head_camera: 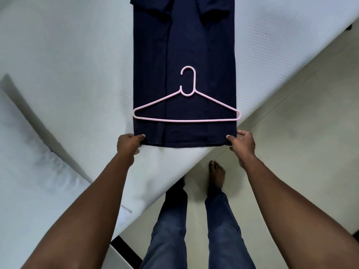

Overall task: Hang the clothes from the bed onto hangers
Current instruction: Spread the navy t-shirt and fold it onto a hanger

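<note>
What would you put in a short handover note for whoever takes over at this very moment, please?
Hands: the left hand pinches the near left corner of the navy garment; the right hand pinches the near right corner.
Things: the garment lies flat, folded lengthwise, on the white bed; the pink hanger lies on top, hook pointing away.
Done: hanger laid on the garment.
Left: get the garment onto the hanger.

A pale pink hanger (186, 111) lies on a plain navy shirt (184, 55), the bed (68, 74) white, the floor (301, 142) cream, the trousers (194, 230) blue.
</note>
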`<state>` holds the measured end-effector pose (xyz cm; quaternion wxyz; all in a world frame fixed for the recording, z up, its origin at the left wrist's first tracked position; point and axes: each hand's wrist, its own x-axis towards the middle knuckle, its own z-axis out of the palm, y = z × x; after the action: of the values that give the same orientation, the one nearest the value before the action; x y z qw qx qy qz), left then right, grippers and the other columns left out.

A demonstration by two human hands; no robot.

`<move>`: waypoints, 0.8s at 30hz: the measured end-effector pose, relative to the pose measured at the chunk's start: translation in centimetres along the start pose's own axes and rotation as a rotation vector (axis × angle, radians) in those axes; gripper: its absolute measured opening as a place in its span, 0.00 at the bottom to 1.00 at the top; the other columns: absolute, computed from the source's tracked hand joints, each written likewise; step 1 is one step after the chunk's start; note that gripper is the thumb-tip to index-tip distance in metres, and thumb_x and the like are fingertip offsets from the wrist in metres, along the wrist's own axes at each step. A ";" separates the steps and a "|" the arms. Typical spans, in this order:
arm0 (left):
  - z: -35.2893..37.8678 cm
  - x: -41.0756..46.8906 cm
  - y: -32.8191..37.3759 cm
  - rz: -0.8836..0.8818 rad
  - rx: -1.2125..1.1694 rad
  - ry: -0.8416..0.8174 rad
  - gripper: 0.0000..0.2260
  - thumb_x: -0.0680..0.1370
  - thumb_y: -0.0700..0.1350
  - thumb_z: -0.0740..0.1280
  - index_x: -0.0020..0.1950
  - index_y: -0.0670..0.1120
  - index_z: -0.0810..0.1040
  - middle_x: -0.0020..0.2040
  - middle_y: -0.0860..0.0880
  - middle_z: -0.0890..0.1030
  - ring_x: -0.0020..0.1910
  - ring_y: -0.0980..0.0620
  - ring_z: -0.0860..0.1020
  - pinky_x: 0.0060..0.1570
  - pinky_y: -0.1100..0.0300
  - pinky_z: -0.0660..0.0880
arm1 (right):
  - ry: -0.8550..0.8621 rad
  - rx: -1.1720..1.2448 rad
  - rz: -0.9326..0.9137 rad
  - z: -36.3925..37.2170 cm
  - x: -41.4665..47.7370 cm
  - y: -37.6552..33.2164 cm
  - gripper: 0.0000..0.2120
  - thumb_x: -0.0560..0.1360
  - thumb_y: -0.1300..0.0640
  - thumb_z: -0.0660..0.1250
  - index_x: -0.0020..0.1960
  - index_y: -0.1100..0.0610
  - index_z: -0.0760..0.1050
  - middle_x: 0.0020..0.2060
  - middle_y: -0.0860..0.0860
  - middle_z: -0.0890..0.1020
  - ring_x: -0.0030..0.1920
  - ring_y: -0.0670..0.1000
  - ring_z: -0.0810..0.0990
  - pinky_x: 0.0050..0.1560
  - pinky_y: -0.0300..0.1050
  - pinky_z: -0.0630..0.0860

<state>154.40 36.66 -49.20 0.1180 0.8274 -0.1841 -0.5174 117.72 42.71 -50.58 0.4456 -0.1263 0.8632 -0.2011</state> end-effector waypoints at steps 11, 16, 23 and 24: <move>2.0 0.1 8.6 -0.070 -0.671 -0.321 0.10 0.83 0.44 0.65 0.60 0.39 0.76 0.57 0.36 0.82 0.58 0.38 0.83 0.56 0.45 0.82 | -0.106 0.640 0.036 0.3 1.0 -10.2 0.19 0.82 0.64 0.68 0.71 0.64 0.68 0.47 0.60 0.84 0.44 0.54 0.87 0.44 0.50 0.86; 3.7 1.3 10.5 0.131 -0.169 -0.152 0.06 0.81 0.45 0.67 0.52 0.44 0.81 0.51 0.41 0.86 0.48 0.45 0.86 0.54 0.47 0.84 | -0.127 0.302 -0.064 2.2 2.2 -10.9 0.20 0.81 0.63 0.67 0.70 0.57 0.68 0.54 0.54 0.87 0.53 0.50 0.87 0.57 0.51 0.84; 5.1 0.8 14.2 0.852 0.574 0.095 0.05 0.79 0.45 0.68 0.48 0.45 0.81 0.42 0.49 0.83 0.42 0.49 0.80 0.44 0.54 0.76 | -0.034 -0.246 -0.408 3.1 1.1 -9.7 0.14 0.77 0.63 0.70 0.62 0.54 0.77 0.53 0.49 0.83 0.51 0.47 0.82 0.57 0.44 0.79; 6.2 1.2 14.9 0.920 0.621 0.075 0.05 0.78 0.45 0.70 0.50 0.45 0.81 0.45 0.48 0.82 0.46 0.47 0.80 0.46 0.52 0.77 | -0.027 -0.282 -0.435 3.4 1.1 -9.7 0.15 0.77 0.63 0.71 0.62 0.54 0.78 0.55 0.50 0.82 0.52 0.48 0.82 0.57 0.45 0.79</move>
<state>146.60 22.60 -47.10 0.0887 0.6753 -0.6661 -0.3041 120.24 32.92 -48.65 0.3814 -0.3727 0.8290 -0.1682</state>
